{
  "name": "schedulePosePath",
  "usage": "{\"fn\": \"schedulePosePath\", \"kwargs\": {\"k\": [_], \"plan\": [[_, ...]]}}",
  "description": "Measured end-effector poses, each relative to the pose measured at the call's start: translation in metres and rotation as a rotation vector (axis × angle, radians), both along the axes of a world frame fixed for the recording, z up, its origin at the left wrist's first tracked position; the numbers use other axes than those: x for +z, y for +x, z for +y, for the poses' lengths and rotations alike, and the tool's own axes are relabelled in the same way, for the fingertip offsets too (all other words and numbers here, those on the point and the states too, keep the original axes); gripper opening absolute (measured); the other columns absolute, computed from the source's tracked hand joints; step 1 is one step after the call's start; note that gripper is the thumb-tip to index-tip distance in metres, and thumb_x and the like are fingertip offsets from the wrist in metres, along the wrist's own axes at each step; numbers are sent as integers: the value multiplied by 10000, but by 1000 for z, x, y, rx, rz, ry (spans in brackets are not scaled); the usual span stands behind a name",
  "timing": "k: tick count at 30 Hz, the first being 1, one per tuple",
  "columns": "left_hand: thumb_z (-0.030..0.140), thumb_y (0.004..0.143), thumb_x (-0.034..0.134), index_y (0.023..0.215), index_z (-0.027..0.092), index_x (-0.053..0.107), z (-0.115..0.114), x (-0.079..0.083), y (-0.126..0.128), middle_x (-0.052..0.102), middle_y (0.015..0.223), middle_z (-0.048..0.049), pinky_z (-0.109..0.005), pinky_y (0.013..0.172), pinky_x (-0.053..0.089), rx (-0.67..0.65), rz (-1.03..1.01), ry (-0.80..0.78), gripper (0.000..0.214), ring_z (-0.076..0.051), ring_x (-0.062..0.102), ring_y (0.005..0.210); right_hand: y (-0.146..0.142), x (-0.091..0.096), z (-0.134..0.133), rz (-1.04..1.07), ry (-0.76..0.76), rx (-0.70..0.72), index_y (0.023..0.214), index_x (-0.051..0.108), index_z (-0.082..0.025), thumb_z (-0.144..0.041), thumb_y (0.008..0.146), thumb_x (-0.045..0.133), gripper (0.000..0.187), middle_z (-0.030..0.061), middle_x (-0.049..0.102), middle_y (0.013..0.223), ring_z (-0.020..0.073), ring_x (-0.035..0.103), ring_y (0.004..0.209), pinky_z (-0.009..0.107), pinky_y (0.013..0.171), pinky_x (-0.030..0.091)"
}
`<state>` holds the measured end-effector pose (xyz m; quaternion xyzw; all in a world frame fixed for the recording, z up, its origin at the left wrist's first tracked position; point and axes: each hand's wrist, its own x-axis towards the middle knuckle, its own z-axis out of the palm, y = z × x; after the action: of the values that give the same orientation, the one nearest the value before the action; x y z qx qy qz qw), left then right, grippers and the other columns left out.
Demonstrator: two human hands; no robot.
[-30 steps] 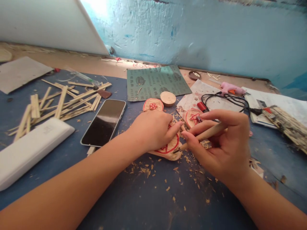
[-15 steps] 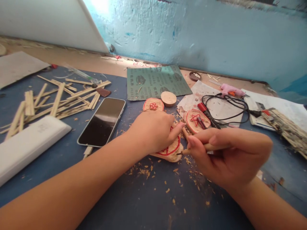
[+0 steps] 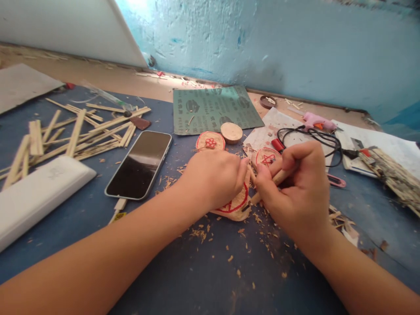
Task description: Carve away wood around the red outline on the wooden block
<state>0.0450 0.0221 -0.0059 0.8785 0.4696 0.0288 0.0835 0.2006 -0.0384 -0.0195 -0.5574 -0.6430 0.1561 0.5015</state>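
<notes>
A pale wood slice (image 3: 236,206) with a red circle drawn on it lies on the dark blue table (image 3: 203,271). My left hand (image 3: 213,177) covers most of it, fingers curled and pressing it down. My right hand (image 3: 297,190) is wrapped round a wooden-handled carving tool (image 3: 276,179), whose dark tip meets the slice's right edge. Wood chips (image 3: 200,232) lie scattered in front of the slice.
Behind my hands are a slice with a red star (image 3: 266,156), one with a red flower (image 3: 210,141) and a plain slice (image 3: 231,132). A phone (image 3: 139,163), a white box (image 3: 39,192), several wood sticks (image 3: 82,131), green sandpaper (image 3: 213,109), a black cable (image 3: 315,138) and a pink glue gun (image 3: 316,121) surround them.
My right hand has turned and closed tighter on the tool, bringing the handle more upright. My left hand stays on the slice. The view has shifted slightly.
</notes>
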Motion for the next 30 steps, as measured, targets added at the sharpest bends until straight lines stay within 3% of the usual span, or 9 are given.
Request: {"fn": "schedulePosePath", "kwargs": {"k": [7,17,25,30], "plan": [[381,1067,334,840,188,755,1,-1,-1,800,860,-119,-397,643,461,-16,-9,5,516,-329,761,811,7,-14,4,106,-100,53,944,439,-290,-137,892,721,325,-81,569,685,118,531,423,266,375,445],[417,1078,321,888,182,770,4,-3,-3,797,880,-116,-394,628,450,8,-14,-34,542,-346,762,848,6,1,-10,44,192,-59,898,481,-276,-95,821,813,386,-78,565,640,153,631,441,302,393,484],[415,1077,313,922,162,775,2,-2,-3,792,883,-137,-405,663,489,1,-10,-22,549,-337,752,835,5,15,-10,-134,219,-13,652,466,-275,-131,828,813,415,-46,564,484,182,607,422,317,356,461],[382,1073,314,903,167,775,0,-1,-1,787,860,-135,-412,659,495,-11,-17,-8,536,-334,748,815,2,9,-10,-39,156,-32,826,485,-288,-112,833,785,347,-75,538,570,169,590,436,324,398,479]]}}
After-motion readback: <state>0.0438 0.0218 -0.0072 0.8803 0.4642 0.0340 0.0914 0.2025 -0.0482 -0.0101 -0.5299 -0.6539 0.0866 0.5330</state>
